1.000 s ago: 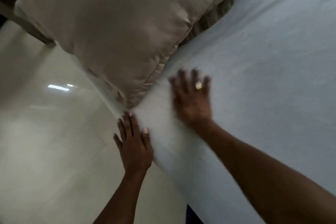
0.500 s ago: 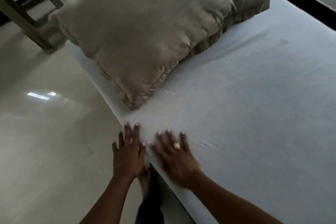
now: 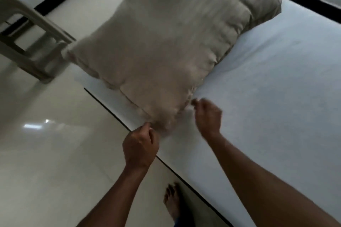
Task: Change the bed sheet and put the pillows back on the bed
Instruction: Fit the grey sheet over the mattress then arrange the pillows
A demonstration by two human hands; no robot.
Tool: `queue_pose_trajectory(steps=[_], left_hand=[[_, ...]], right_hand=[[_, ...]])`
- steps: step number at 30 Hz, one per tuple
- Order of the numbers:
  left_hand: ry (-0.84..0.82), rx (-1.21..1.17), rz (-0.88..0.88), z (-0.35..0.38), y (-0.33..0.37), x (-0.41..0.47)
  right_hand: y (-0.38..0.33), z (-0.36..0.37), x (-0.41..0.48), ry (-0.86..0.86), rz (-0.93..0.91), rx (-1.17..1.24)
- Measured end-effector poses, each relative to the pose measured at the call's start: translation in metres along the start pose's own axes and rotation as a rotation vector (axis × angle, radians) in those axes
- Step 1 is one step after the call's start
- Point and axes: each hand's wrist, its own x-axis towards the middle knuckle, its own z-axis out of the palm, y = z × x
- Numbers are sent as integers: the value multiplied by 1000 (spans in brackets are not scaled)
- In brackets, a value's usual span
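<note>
A large beige pillow lies at the head of the bed on the white bed sheet, its near corner hanging over the bed's left edge. My left hand pinches that near corner at the edge of the bed. My right hand has its fingers curled at the pillow's lower right edge, where it seems to pinch the frilled seam; motion blur hides the exact contact. The sheet lies smooth over the mattress.
A beige plastic chair stands on the glossy tiled floor left of the bed's head. A dark bed frame rail runs along the far side. My bare foot stands beside the bed.
Both hands left the sheet near the bed's edge, where they lay flat, and rose to the pillow's near corner, fingers now curled on it. The view tilted up.
</note>
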Motion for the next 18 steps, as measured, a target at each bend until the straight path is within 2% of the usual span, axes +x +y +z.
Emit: queue_pose_trajectory(steps=[2,4,6,11,14,16,18], left_hand=[[85,-3,36,-24,-8,33],[149,-3,123,-45,-11,68],[185,-10,202,-65,-7,98],[265,-55,325,-113,29,165],[225,-151,160,-138,66,202],[40,-312,-17,-141,81,223],[-189,-578,-216,-133,96,230]], right_hand=[[-37,-9,56,248,358,373],[-83,-16,101,241,520,624],[-122,-16,127,151,516,697],[-154,-31,134,151,420,924],[-169,-78,99,42,309,1118],[-149,-116,71,-38,336,1189],[-115,-150,39,-74,410,1209]])
